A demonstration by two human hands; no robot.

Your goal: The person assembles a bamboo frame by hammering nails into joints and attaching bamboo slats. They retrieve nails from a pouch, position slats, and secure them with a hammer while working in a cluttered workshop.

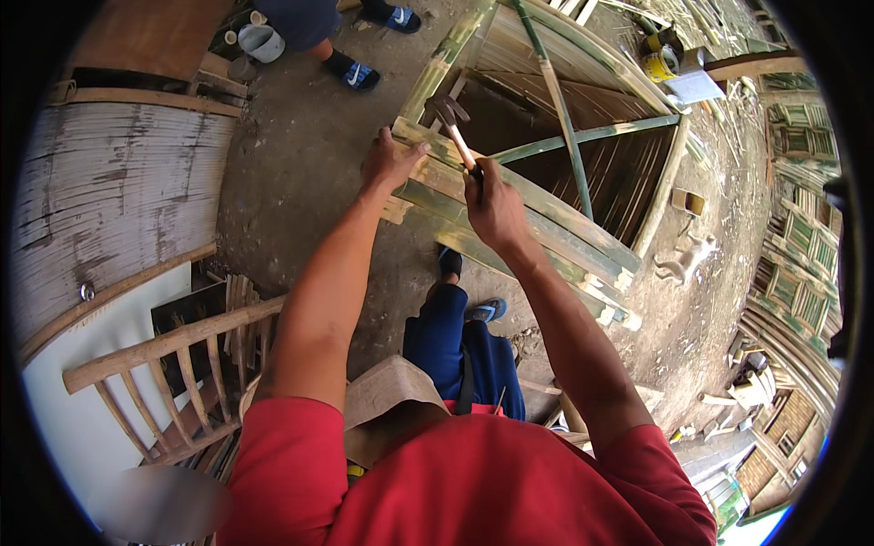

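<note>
My right hand (497,204) is wrapped round the handle of a claw hammer (458,136), whose dark head is raised over the far left end of some bamboo slats. Those bamboo slats (537,223) lie side by side across the near side of a bamboo frame (583,136), running from upper left to lower right. At their left end my left hand (391,162) presses on the slats, its thumb over the top and its fingers closed at the edge. Whether a nail sits between those fingers cannot be made out.
Another person's legs in dark slippers (362,76) stand beyond the frame, near a grey bucket (262,42). A cat (685,258) lies on the ground at right, near a small box (687,202). A wooden railing (182,346) stands at left. Stacked bamboo panels (801,237) line the far right.
</note>
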